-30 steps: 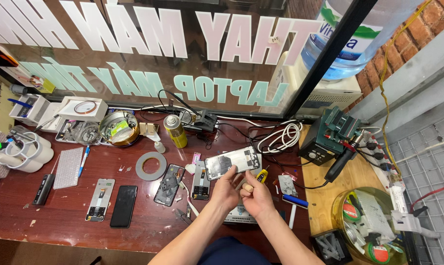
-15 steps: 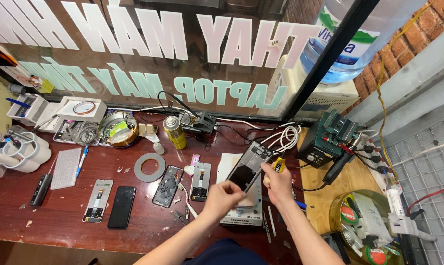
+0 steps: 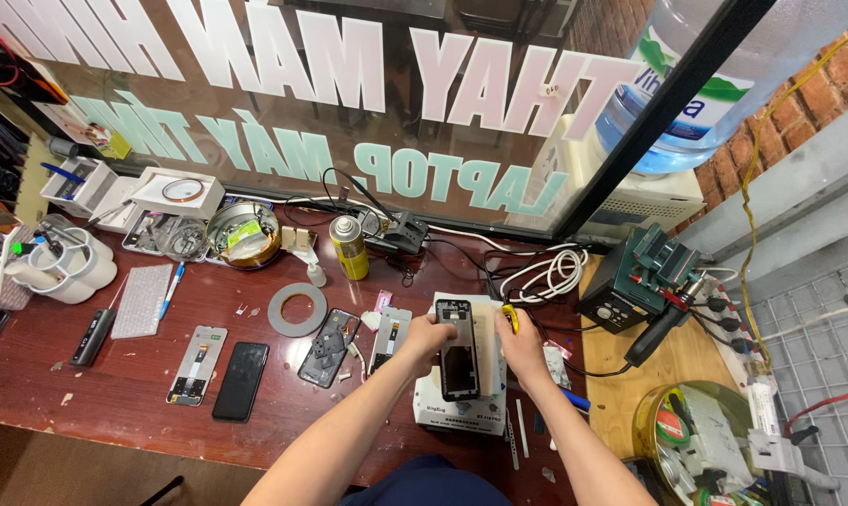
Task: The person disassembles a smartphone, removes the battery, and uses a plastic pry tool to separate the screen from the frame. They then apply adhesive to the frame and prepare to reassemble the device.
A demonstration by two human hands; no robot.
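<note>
Steadying a dark phone frame [image 3: 459, 349] upright over the white pad [image 3: 461, 398] on the counter [image 3: 124, 384], the left hand [image 3: 427, 339] and right hand [image 3: 522, 349] each clamped a long edge, seemingly keeping its face exposed

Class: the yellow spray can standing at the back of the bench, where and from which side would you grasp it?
Grip the yellow spray can around its cylindrical body, coming from the front: it stands upright, with the glass behind and cables and a black adapter to its right.
</note>
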